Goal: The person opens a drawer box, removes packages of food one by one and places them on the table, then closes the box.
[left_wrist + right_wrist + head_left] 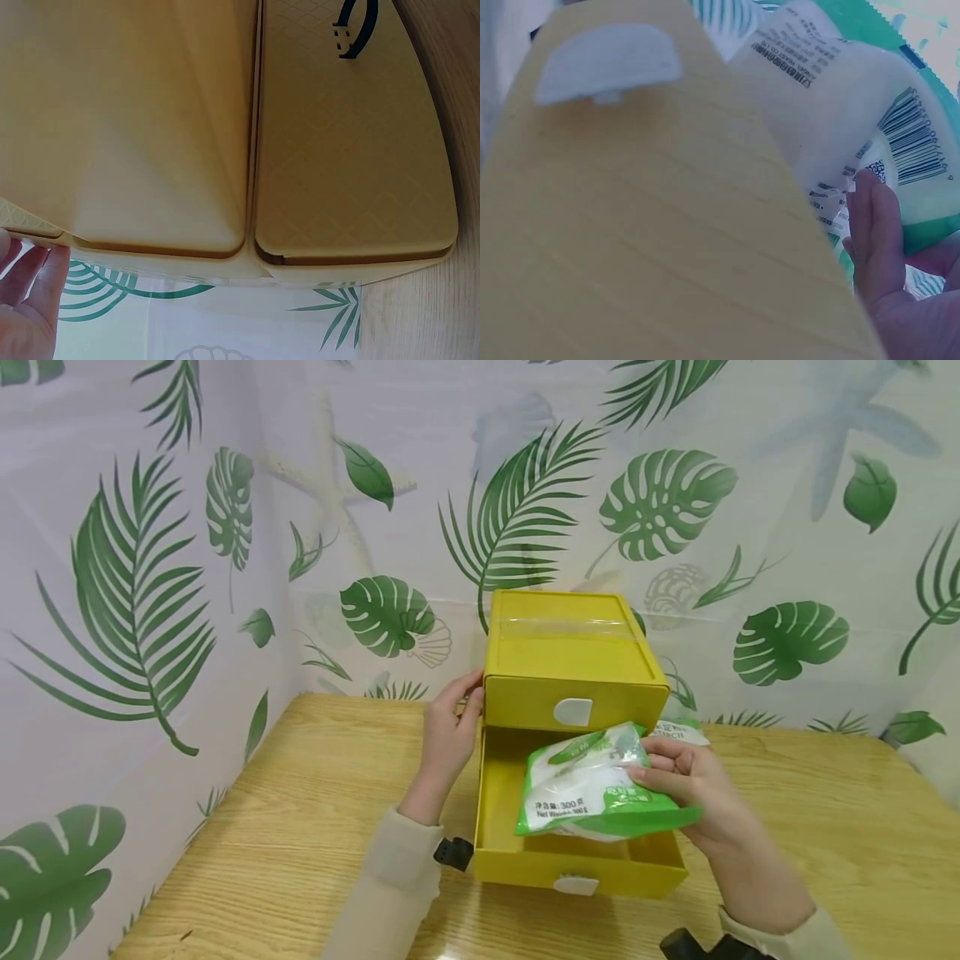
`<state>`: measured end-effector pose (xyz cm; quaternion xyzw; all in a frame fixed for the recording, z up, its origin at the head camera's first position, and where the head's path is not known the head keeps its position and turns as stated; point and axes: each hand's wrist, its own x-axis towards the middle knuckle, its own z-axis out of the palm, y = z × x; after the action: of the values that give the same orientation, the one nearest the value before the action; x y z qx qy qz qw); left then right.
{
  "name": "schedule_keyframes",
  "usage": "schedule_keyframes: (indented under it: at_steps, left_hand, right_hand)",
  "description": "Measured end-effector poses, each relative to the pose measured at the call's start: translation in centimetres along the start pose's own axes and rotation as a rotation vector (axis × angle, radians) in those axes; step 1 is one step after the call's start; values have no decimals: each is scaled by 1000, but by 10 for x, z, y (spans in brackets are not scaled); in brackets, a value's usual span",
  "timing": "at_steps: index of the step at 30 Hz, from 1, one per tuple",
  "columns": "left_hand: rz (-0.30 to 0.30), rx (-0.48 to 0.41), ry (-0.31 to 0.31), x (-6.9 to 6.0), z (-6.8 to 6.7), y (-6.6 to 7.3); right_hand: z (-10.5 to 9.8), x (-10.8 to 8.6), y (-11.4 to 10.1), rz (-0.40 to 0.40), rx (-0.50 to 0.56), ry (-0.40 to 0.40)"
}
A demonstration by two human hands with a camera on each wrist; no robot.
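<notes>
A green and white plastic bag (581,785), printed with a 300 g net weight, hangs tilted over the pulled-out lower drawer (498,810) of a yellow two-drawer box (570,652). My right hand (697,785) pinches the bag at its right end, the thumb on top. In the right wrist view the bag's (840,97) barcoded side shows, with fingers against it. My left hand (450,735) touches the left side of the box by the upper drawer (517,702), its fingers fairly straight. In the left wrist view the fingers lie at the box's edge.
A white and green packet labelled STARCH (678,732) shows partly behind my right hand, right of the box. White tabs mark the upper drawer front and the lower one (576,885). A leaf-printed cloth (375,543) hangs behind the wooden table (300,827).
</notes>
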<state>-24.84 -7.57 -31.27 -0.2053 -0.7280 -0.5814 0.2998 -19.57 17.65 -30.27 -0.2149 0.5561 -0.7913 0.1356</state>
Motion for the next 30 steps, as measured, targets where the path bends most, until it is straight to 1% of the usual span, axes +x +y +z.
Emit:
schedule_keyframes:
  at_steps: [6,10,12,18,21,25,26,30]
  left_hand:
    - [3,-13,7,-1,0,2]
    - [-12,-20,9,-2,-1,1]
    - [-17,-18,10,-2,-2,1]
    - [-19,-6,16,-3,-4,-2]
    - [-20,1,18,-3,-5,-2]
    - [-15,-1,22,-3,-5,-2]
    - [-11,-3,24,-2,-5,-2]
    - [0,4,29,-2,-5,-3]
  right_hand:
    - [-8,-13,-8,-85,99,-60]
    - [-13,-22,-12,-133,147,-84]
    - [-15,-26,-14,-163,151,-88]
    - [-26,-39,-23,-216,108,-34]
    - [-33,-47,-28,-227,118,-35]
    - [-43,-60,-36,-255,147,-4]
    - [-45,-64,-37,-265,153,7]
    - [-54,-77,-42,-308,134,93]
